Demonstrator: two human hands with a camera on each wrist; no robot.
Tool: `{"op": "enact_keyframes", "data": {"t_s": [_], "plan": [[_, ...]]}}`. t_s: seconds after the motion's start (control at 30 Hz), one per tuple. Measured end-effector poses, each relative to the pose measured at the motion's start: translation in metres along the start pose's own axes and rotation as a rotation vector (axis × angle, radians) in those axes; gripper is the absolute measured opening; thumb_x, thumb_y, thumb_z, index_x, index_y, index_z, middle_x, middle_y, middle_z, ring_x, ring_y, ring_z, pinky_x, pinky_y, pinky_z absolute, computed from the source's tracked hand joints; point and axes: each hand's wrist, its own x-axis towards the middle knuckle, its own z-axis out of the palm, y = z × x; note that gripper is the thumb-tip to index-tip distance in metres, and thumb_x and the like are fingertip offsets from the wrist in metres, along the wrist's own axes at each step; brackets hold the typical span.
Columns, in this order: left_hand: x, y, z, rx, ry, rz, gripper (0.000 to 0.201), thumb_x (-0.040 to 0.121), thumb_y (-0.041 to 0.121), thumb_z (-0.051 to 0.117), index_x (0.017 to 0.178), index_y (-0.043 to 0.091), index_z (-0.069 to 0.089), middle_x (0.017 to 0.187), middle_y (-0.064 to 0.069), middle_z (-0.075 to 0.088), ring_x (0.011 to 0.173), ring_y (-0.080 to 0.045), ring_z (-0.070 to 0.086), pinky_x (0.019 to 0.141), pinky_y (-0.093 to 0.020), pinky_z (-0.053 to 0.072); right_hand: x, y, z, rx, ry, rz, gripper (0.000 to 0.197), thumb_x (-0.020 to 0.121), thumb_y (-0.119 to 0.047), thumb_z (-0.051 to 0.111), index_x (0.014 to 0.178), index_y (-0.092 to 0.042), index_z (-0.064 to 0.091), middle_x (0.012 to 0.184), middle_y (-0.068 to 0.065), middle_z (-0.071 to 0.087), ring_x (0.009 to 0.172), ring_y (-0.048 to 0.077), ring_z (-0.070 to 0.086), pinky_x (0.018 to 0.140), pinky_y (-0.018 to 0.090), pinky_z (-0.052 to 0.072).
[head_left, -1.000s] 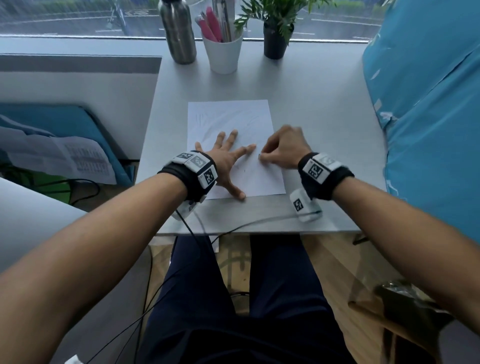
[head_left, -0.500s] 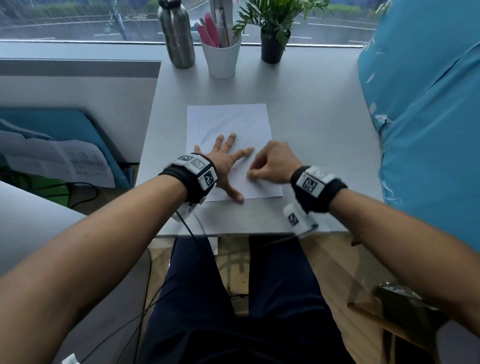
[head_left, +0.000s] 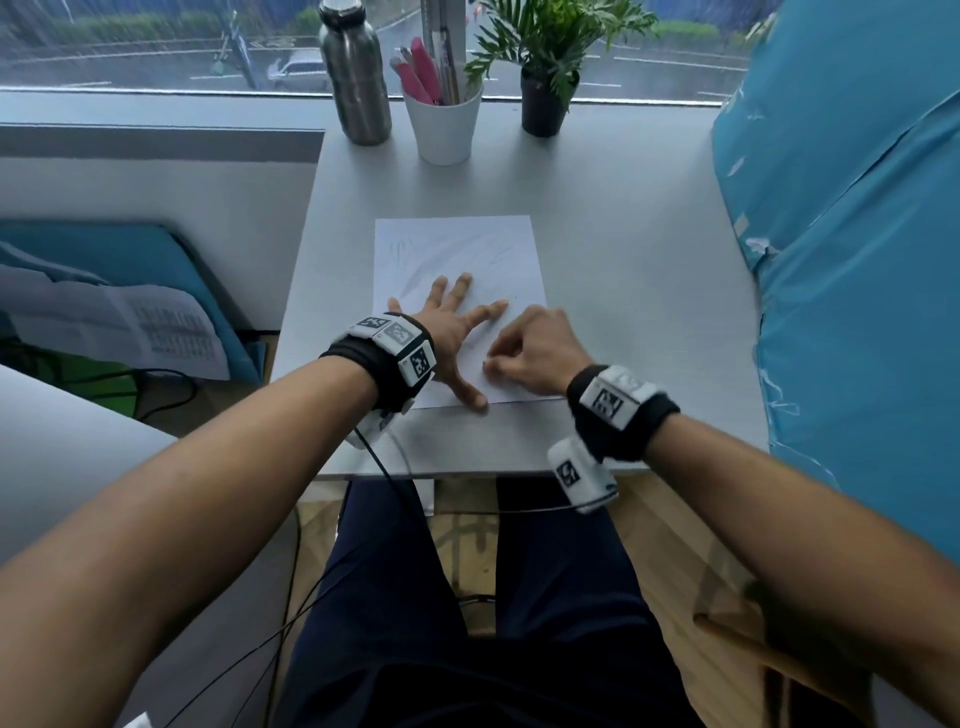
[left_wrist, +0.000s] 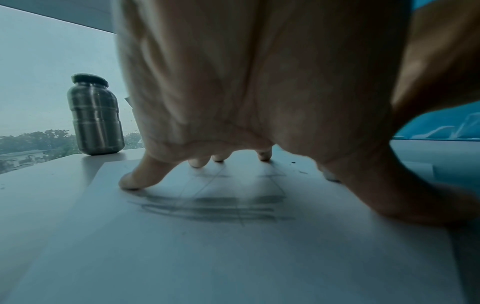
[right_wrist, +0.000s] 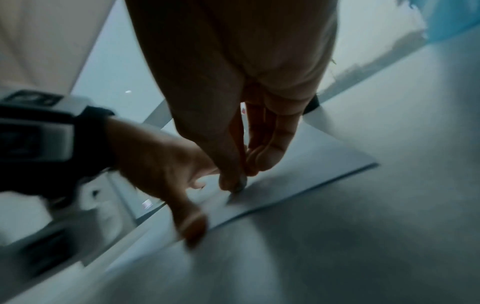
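A white sheet of paper (head_left: 457, 249) with faint pencil scribbles lies on the grey table (head_left: 634, 249). My left hand (head_left: 457, 317) presses flat on the sheet's near left part, fingers spread and straight. In the left wrist view its fingertips (left_wrist: 130, 183) rest on the paper (left_wrist: 207, 257) above dark pencil shading (left_wrist: 207, 205). My right hand (head_left: 493, 364) sits beside it on the near right part, fingers curled. Thumb and fingers pinch a small grey object (right_wrist: 238, 186) against the paper (right_wrist: 311, 164); what it is I cannot tell.
At the table's far edge by the window stand a steel bottle (head_left: 356, 78), a white cup of pens (head_left: 441, 124) and a potted plant (head_left: 545, 98). Blue fabric (head_left: 841, 260) borders the right side. Cables hang off the near edge (head_left: 467, 470).
My right hand has slid left and toward me across the paper, still pinching the small object. The left hand has stayed pressed on the sheet.
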Motion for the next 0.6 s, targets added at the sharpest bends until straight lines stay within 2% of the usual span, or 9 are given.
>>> {"op": "enact_keyframes", "data": {"t_s": [0.07, 0.13, 0.27, 0.3, 0.37, 0.4, 0.47, 0.53, 0.6], "plan": [[-0.002, 0.001, -0.001, -0.001, -0.008, -0.002, 0.144, 0.039, 0.074, 0.083, 0.144, 0.057, -0.014, 0.155, 0.006, -0.036, 0.144, -0.027, -0.030, 0.099, -0.081, 0.003, 0.016, 0.011, -0.018, 0.033, 0.098, 0.143, 0.016, 0.071, -0.025, 0.077, 0.082, -0.014, 0.080, 0.081, 0.002, 0.076, 0.078, 0.013, 0.070, 0.079, 0.023, 0.055], [-0.004, 0.002, -0.002, -0.009, -0.015, -0.004, 0.143, 0.040, 0.073, 0.083, 0.144, 0.057, -0.014, 0.155, 0.006, -0.036, 0.144, -0.027, -0.030, 0.100, -0.081, 0.004, 0.023, 0.016, -0.025, 0.040, 0.174, 0.184, 0.015, 0.071, -0.023, 0.077, 0.082, -0.014, 0.080, 0.081, 0.002, 0.076, 0.078, 0.013, 0.070, 0.078, 0.021, 0.055], [-0.001, -0.001, 0.001, 0.018, -0.003, 0.003, 0.144, 0.040, 0.075, 0.082, 0.144, 0.057, -0.017, 0.155, 0.006, -0.037, 0.144, -0.027, -0.030, 0.100, -0.081, 0.004, -0.003, 0.000, -0.001, 0.020, 0.006, 0.027, 0.013, 0.071, -0.024, 0.079, 0.080, -0.015, 0.080, 0.079, -0.001, 0.076, 0.074, 0.008, 0.070, 0.079, 0.023, 0.056], [-0.001, -0.001, 0.001, 0.013, -0.002, 0.003, 0.144, 0.040, 0.075, 0.082, 0.144, 0.057, -0.016, 0.155, 0.006, -0.037, 0.144, -0.027, -0.030, 0.100, -0.081, 0.004, 0.002, 0.003, -0.008, 0.022, 0.013, 0.074, 0.014, 0.071, -0.026, 0.079, 0.081, -0.015, 0.080, 0.079, -0.001, 0.076, 0.075, 0.008, 0.070, 0.080, 0.022, 0.056], [-0.002, 0.000, 0.000, 0.000, -0.010, 0.001, 0.143, 0.040, 0.074, 0.083, 0.145, 0.057, -0.014, 0.155, 0.006, -0.036, 0.144, -0.026, -0.030, 0.101, -0.081, 0.003, 0.020, 0.010, -0.025, 0.048, 0.119, 0.195, 0.016, 0.070, -0.026, 0.078, 0.082, -0.015, 0.080, 0.081, 0.000, 0.077, 0.077, 0.010, 0.070, 0.082, 0.023, 0.056], [-0.003, 0.001, -0.001, -0.011, -0.013, 0.001, 0.143, 0.040, 0.073, 0.083, 0.145, 0.057, -0.013, 0.155, 0.006, -0.036, 0.144, -0.026, -0.030, 0.101, -0.081, 0.002, 0.026, 0.011, -0.026, 0.037, 0.163, 0.197, 0.015, 0.070, -0.025, 0.077, 0.081, -0.015, 0.080, 0.081, 0.001, 0.076, 0.078, 0.011, 0.070, 0.083, 0.025, 0.056], [-0.002, 0.000, 0.000, -0.015, -0.009, 0.013, 0.144, 0.039, 0.074, 0.083, 0.145, 0.056, -0.013, 0.155, 0.005, -0.037, 0.144, -0.027, -0.030, 0.101, -0.081, 0.002, 0.018, 0.002, -0.009, -0.003, 0.117, 0.103, 0.011, 0.072, -0.020, 0.075, 0.078, -0.013, 0.080, 0.081, 0.003, 0.076, 0.079, 0.015, 0.071, 0.081, 0.025, 0.056], [-0.001, -0.001, 0.002, -0.011, 0.000, 0.021, 0.145, 0.038, 0.075, 0.082, 0.145, 0.056, -0.014, 0.155, 0.005, -0.037, 0.144, -0.027, -0.030, 0.100, -0.082, 0.002, -0.002, -0.011, 0.009, -0.039, -0.017, -0.029, 0.010, 0.073, -0.020, 0.074, 0.077, -0.013, 0.080, 0.084, 0.004, 0.076, 0.081, 0.016, 0.070, 0.079, 0.026, 0.055], [-0.002, -0.002, 0.001, -0.011, -0.006, 0.020, 0.144, 0.039, 0.074, 0.083, 0.145, 0.057, -0.014, 0.155, 0.005, -0.037, 0.144, -0.027, -0.030, 0.100, -0.082, 0.002, 0.008, -0.003, -0.004, -0.048, 0.005, 0.049, 0.012, 0.072, -0.023, 0.075, 0.078, -0.013, 0.079, 0.086, 0.005, 0.076, 0.080, 0.017, 0.070, 0.078, 0.027, 0.055]]}}
